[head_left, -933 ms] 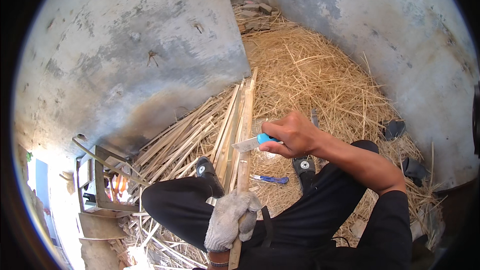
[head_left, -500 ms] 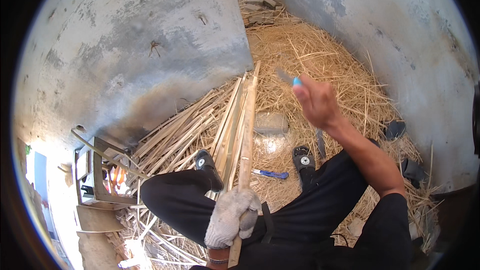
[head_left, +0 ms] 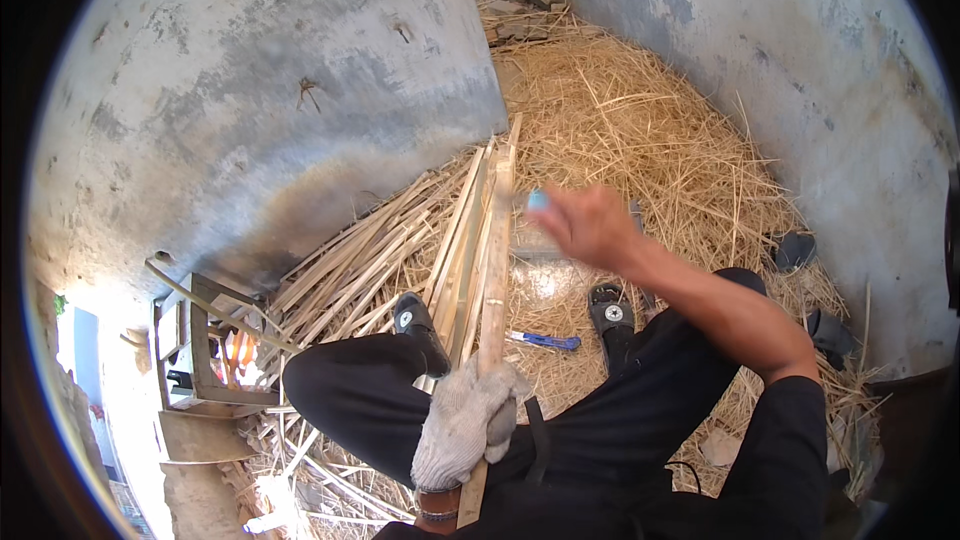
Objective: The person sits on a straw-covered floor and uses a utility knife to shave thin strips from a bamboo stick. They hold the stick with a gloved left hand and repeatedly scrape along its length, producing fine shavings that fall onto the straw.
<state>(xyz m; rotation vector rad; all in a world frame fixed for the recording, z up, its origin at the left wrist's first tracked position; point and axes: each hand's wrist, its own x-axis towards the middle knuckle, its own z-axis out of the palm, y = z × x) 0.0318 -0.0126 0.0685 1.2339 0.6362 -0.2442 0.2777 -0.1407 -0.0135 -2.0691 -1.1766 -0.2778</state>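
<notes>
In my left hand (head_left: 463,425), which wears a pale knitted glove, a long bamboo strip (head_left: 497,280) is gripped near its lower end. The strip runs away from my lap between my knees. My bare right hand (head_left: 592,228) is closed around a knife, smeared by motion. Its blurred blade (head_left: 514,202) lies at or just over the upper part of the strip; contact cannot be made out. A bit of blue shows at the thumb. More split bamboo strips (head_left: 458,270) lie just left of the held one.
A blue-handled tool (head_left: 545,340) lies between my sandalled feet. Shavings (head_left: 640,130) cover the floor up to the grey walls (head_left: 260,60). A loose pile of strips (head_left: 345,250) spreads at left, near a wooden frame (head_left: 210,340). Bricks (head_left: 520,2) sit in the far corner.
My right hand has come down and left with the knife, from right of the strip to over it. My left hand keeps its grip, nearly still.
</notes>
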